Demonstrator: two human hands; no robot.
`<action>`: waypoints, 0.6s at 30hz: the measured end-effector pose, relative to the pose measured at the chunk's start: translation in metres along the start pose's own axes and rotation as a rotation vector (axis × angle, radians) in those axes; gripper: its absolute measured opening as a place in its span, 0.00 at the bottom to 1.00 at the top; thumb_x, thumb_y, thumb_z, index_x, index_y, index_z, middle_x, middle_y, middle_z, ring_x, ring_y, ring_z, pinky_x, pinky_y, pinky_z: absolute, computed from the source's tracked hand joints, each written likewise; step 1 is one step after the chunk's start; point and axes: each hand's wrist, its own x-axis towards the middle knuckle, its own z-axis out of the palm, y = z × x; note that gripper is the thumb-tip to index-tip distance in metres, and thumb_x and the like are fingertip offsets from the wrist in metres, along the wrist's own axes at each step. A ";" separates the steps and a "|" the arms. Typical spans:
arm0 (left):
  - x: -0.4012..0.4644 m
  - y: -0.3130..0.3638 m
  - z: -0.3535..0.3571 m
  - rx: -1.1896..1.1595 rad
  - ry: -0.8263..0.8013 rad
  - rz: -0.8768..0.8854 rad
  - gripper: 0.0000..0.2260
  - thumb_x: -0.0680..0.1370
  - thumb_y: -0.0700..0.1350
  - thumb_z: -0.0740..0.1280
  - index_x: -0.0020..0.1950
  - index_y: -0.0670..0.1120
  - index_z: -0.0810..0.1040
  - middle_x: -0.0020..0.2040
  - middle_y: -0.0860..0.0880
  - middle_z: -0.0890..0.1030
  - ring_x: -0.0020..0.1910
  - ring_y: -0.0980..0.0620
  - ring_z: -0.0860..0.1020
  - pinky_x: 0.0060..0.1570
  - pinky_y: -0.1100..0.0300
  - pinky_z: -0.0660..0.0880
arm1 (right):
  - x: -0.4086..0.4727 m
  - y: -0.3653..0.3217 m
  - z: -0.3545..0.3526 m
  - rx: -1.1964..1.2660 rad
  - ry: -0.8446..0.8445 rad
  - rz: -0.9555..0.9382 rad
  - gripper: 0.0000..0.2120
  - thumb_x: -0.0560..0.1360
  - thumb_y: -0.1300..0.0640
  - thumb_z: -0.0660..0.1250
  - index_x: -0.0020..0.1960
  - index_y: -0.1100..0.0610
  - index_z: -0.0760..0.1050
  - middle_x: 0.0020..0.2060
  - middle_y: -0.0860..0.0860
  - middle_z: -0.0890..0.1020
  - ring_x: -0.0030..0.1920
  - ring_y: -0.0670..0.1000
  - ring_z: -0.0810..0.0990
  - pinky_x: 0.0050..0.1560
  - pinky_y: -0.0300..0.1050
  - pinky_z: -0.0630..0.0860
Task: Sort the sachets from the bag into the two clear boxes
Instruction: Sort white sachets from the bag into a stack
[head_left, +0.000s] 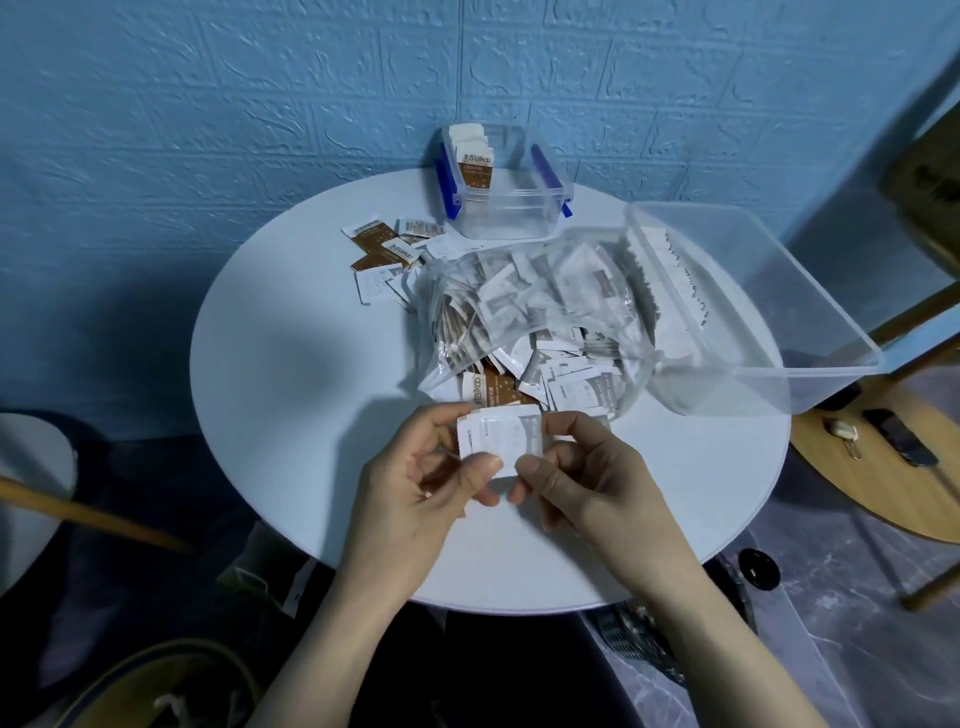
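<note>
A clear plastic bag (524, 312) full of white and brown sachets lies in the middle of the round white table (291, 364). Just in front of it, my left hand (415, 488) and my right hand (587, 478) together pinch a small stack of white sachets (501, 434) above the table. A brown sachet (488, 389) lies at the bag's mouth behind the stack. The small clear box with blue clips (511, 213) stands at the back and holds upright brown sachets. The large clear box (748, 312) sits at the right with a row of white sachets along its left wall.
Several loose brown and white sachets (395, 254) lie scattered left of the small box. A wooden stool (883, 467) with keys and a dark object stands to the right. The blue wall is close behind the table.
</note>
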 end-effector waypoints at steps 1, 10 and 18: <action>0.000 -0.001 -0.001 0.049 -0.011 0.023 0.12 0.71 0.44 0.75 0.50 0.56 0.80 0.42 0.47 0.83 0.33 0.51 0.81 0.32 0.65 0.72 | 0.000 0.003 -0.002 -0.118 0.037 -0.051 0.07 0.75 0.64 0.69 0.48 0.53 0.77 0.33 0.49 0.80 0.28 0.44 0.70 0.31 0.35 0.67; 0.002 0.016 -0.009 0.661 -0.141 0.318 0.09 0.74 0.53 0.65 0.53 0.58 0.77 0.44 0.62 0.72 0.39 0.60 0.74 0.41 0.68 0.71 | -0.004 -0.001 -0.009 -0.535 0.068 -0.421 0.08 0.72 0.56 0.72 0.50 0.46 0.80 0.43 0.44 0.77 0.37 0.48 0.73 0.39 0.37 0.71; 0.002 0.015 -0.011 0.678 -0.053 0.340 0.09 0.69 0.57 0.69 0.48 0.57 0.77 0.45 0.61 0.76 0.48 0.60 0.75 0.48 0.62 0.70 | -0.011 0.013 -0.007 -0.251 0.040 -0.195 0.05 0.71 0.53 0.71 0.41 0.53 0.75 0.29 0.59 0.73 0.30 0.52 0.66 0.33 0.41 0.63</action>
